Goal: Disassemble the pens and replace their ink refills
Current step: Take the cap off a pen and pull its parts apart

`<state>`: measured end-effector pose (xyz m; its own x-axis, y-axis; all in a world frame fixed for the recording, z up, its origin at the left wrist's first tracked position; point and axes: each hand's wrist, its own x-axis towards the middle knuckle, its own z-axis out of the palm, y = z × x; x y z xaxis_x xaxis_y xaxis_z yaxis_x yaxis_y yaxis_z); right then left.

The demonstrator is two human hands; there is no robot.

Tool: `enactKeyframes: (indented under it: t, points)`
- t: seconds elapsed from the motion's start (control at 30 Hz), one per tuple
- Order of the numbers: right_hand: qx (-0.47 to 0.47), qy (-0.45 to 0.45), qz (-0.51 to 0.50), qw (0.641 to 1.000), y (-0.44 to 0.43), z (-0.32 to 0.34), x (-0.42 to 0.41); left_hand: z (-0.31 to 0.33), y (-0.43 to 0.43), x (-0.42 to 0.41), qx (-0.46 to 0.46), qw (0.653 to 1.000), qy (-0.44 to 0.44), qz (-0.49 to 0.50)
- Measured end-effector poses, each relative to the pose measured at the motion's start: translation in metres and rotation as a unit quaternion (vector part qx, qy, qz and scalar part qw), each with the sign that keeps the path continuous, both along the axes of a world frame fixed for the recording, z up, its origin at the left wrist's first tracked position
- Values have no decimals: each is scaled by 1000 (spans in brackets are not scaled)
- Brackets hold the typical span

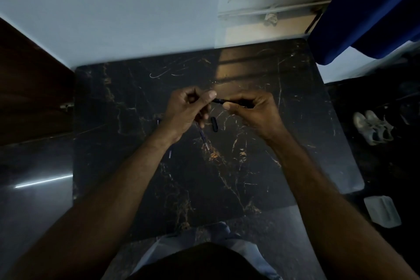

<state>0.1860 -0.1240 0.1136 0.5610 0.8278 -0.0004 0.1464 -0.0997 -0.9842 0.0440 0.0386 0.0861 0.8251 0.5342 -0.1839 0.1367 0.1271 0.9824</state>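
Holding a dark pen [219,100] level above the tabletop [295,143], the person seems to be working its front end loose. The left hand [189,109] pinches that end, and the right hand [252,110] has its fingers curled round the barrel. Next, I judge, comes a twist and a straight pull apart. A cap [214,124] and a thin refill [203,136] lie just beneath the hands, and the dim light makes small parts hard to see.
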Motion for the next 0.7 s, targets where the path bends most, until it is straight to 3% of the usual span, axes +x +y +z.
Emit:
enactKeyframes:
  t: [0.1, 0.27, 0.47, 0.6, 0.7]
  points:
    - [6, 8, 2, 1000, 3, -4, -3, 0, -6, 4, 18, 998, 41, 46]
    - [13, 20, -9, 1000, 2, -3, -5, -4, -5, -1, -99, 994, -31, 20]
    - [8, 39, -15, 999, -1, -8, -12, -5, -15, 1, -41, 996, 31, 72]
    - [12, 55, -27, 998, -2, -8, -16, -6, -11, 0, -180, 983, -24, 1]
    - [8, 59, -35, 998, -3, -9, -16, -9, -12, -5, -176, 983, -56, 4]
